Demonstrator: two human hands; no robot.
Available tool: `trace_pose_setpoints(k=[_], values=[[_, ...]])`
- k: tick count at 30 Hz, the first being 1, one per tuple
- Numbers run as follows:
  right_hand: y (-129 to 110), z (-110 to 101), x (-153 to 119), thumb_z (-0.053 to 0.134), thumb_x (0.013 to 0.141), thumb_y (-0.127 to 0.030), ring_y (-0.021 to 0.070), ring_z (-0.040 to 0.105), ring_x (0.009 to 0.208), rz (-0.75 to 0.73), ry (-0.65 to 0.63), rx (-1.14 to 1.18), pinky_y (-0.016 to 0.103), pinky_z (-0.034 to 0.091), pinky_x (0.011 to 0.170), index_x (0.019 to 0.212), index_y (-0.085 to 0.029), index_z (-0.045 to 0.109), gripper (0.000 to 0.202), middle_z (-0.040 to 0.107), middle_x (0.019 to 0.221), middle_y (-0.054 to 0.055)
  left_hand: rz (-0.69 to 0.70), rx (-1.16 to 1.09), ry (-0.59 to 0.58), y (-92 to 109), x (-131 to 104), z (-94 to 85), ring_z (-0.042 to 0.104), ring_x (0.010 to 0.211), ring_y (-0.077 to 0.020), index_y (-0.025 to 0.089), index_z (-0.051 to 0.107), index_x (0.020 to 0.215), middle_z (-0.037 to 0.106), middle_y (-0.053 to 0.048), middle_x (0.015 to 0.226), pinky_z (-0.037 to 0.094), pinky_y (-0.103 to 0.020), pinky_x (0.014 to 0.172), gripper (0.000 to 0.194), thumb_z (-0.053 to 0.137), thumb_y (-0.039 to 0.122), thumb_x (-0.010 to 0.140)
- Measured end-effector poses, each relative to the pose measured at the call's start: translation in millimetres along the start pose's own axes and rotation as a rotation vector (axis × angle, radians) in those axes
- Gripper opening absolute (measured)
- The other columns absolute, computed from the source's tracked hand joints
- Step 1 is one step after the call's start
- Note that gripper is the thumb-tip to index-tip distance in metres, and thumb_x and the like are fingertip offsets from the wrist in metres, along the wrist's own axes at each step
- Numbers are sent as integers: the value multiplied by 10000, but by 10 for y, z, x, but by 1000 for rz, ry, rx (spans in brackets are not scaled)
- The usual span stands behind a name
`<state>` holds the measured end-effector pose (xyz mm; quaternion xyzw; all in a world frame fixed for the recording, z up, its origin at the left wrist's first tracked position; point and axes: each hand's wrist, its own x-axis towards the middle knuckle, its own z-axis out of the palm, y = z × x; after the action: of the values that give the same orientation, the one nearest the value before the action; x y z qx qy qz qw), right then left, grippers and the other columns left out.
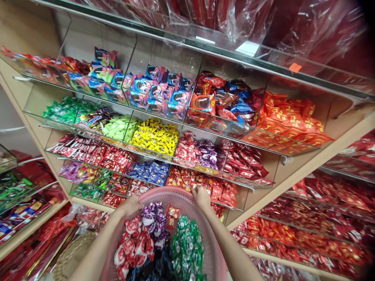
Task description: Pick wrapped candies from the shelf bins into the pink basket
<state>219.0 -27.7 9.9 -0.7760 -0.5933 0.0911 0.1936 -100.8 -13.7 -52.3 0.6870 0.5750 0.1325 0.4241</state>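
- Two bare hands are seen: the left hand (131, 203) and the right hand (201, 196).
- One round pink plastic basket with perforated walls (168, 191) is held by both; it is placed between the hands, with its bowl extending below them, in front of the shelves.
- The rim is gripped at its upper left by the left hand, whose fingers are curled in and partly hidden.
- The rim is gripped at its upper right by the right hand, its fingers bent; how tightly cannot be told.
- Four heaps of sweets are contained in the basket, too overlapped to be counted singly: red-and-white wrapped sweets (133, 246) at the left, purple-and-white wrapped sweets (155, 222) at the upper middle, shiny green wrapped sweets (187, 246) at the right and dark wrapped sweets (158, 263) lower down.
- One small red packet (173, 216) is lodged near the far wall, between the purple and green heaps.
- One wooden shelving unit with clear dividers (331, 164) is filled with wrapped snacks, among them one heap of yellow packets (156, 136).
- One orange tag (295, 67) is fixed near the upper shelf edge.
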Motion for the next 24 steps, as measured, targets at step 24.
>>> trace_pose_setpoints(k=[24], values=[[-63, -11, -316, 400, 795, -385, 111, 470, 578, -195, 216, 780, 212, 392, 554, 728, -186, 452, 217, 502, 638, -7, -23, -2, -3, 45, -15, -17, 343, 467, -76, 124, 436, 569, 378, 17, 514, 254, -192, 450, 179, 443, 303, 567]])
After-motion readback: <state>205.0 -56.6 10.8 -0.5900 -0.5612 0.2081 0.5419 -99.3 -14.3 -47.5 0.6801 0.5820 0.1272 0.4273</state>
